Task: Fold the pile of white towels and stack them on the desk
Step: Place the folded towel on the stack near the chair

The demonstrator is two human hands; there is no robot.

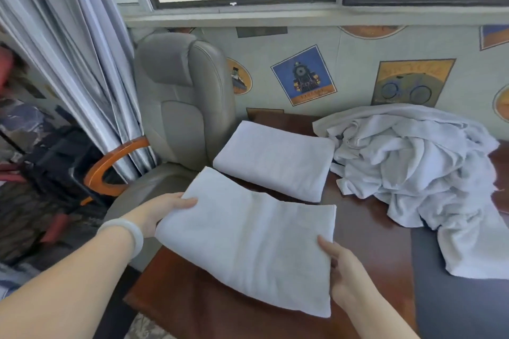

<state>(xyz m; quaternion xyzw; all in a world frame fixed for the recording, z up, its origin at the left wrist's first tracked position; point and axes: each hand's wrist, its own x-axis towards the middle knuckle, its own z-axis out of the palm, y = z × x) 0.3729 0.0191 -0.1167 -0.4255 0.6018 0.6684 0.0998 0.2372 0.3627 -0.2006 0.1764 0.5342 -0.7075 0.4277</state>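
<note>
With left hand and right hand clamped on opposite ends, holding the folded towel flat, likely for stacking squarely on the far towel.

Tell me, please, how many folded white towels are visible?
2: far towel on the brown desk; near towel held by left hand and right hand. The crumpled pile may hide more.

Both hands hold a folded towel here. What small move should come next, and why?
Probably carry the held towel forward and lay it squarely on the folded towel lying on the desk. The left hand and right hand grip its opposite ends, it looks fully folded, and the unfolded pile waits at right.
</note>
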